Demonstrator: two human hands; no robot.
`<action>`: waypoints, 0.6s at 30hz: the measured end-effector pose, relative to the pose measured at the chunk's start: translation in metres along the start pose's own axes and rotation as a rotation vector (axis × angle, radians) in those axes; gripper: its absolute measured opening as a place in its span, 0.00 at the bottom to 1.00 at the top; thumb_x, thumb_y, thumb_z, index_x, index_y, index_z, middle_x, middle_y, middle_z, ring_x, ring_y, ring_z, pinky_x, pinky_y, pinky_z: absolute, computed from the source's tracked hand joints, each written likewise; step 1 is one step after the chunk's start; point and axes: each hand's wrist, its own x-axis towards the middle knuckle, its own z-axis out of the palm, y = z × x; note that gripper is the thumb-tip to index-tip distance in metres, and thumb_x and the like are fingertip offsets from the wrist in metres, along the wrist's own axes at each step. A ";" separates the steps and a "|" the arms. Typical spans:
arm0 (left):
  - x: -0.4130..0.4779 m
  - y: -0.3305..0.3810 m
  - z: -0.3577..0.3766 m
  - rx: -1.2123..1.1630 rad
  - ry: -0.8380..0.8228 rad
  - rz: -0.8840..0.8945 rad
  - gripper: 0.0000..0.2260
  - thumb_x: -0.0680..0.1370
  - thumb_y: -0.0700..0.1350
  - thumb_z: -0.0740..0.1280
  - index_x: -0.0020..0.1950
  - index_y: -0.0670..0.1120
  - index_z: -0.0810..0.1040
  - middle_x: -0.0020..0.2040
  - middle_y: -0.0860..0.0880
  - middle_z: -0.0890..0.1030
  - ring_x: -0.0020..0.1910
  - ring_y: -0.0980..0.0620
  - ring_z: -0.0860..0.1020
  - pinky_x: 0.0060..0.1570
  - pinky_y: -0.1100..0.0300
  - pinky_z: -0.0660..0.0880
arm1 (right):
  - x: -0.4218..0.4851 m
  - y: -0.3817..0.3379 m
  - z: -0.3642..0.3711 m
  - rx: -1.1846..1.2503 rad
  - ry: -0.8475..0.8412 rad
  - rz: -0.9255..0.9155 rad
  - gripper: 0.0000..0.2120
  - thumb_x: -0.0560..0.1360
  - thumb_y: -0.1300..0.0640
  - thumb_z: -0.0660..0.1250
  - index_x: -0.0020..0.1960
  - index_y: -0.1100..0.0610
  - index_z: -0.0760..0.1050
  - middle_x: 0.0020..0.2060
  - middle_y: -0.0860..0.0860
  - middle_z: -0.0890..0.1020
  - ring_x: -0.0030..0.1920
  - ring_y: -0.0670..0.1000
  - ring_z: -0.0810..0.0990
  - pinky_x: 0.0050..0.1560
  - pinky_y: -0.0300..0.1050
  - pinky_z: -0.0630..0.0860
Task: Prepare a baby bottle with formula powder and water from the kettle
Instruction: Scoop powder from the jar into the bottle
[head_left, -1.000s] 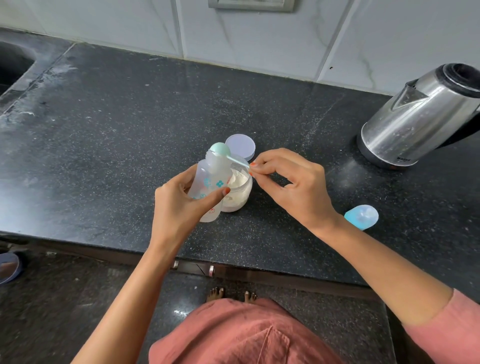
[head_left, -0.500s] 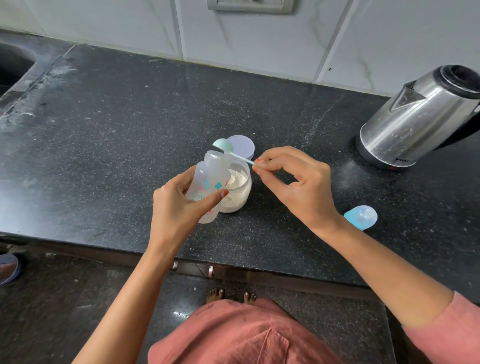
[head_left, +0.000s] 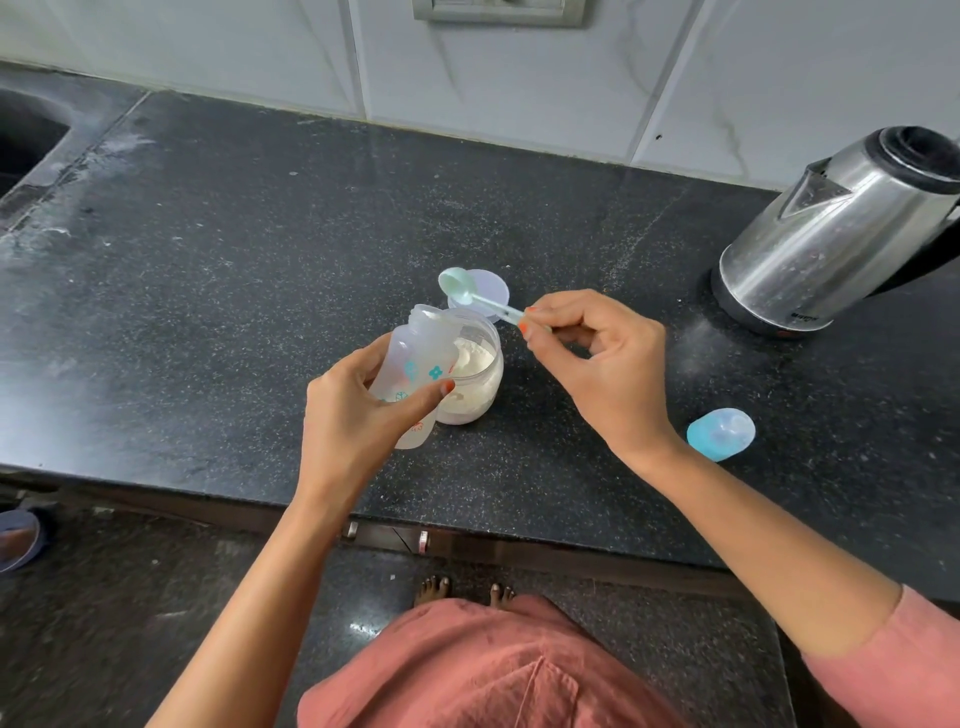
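The baby bottle (head_left: 410, 356) is in your L hand (head_left: 353, 421), held up off the counter (head_left: 234, 270) at centre frame. It's tilted, open mouth up and toward the back, no teat on it. Your fingers wrap the lower body and your thumb lies across the printed front. It overlaps the left side of the formula jar (head_left: 480, 387) from this view; can't tell if they touch. The jar stands open on the counter w/ pale powder inside. Your R hand (head_left: 602, 374) pinches the handle end of the teal scoop (head_left: 475, 299) btwn thumb and fingertips. The scoop's bowl sits above and behind the bottle mouth, over the jar's far rim. A round pale lid (head_left: 493, 288) lies flat just behind the jar, partly under the scoop. To the right of your R wrist a blue cap (head_left: 721, 434) lies on the counter, well apart from the jar. The steel kettle (head_left: 836, 234) stands at far right near the tiled wall (head_left: 519, 78). A sink (head_left: 26, 145) edge shows at far left.
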 end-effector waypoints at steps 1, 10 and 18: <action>0.000 0.000 0.000 0.005 0.000 -0.002 0.19 0.67 0.48 0.76 0.56 0.55 0.79 0.43 0.66 0.80 0.43 0.71 0.78 0.43 0.77 0.71 | -0.002 0.000 0.001 0.003 -0.030 0.015 0.04 0.69 0.66 0.69 0.43 0.64 0.80 0.41 0.52 0.81 0.42 0.45 0.81 0.43 0.35 0.78; 0.000 0.002 -0.001 0.045 0.004 -0.009 0.20 0.66 0.50 0.77 0.55 0.62 0.76 0.41 0.69 0.78 0.43 0.71 0.77 0.43 0.77 0.71 | -0.004 -0.002 0.002 0.051 -0.045 0.090 0.05 0.69 0.66 0.69 0.45 0.61 0.79 0.41 0.52 0.81 0.40 0.44 0.81 0.44 0.35 0.79; 0.000 0.003 -0.002 0.027 0.001 0.010 0.22 0.66 0.47 0.77 0.54 0.62 0.74 0.43 0.70 0.77 0.44 0.74 0.76 0.45 0.78 0.71 | -0.002 -0.001 -0.003 0.029 -0.048 0.071 0.04 0.69 0.66 0.69 0.44 0.63 0.80 0.41 0.53 0.81 0.42 0.44 0.81 0.44 0.35 0.78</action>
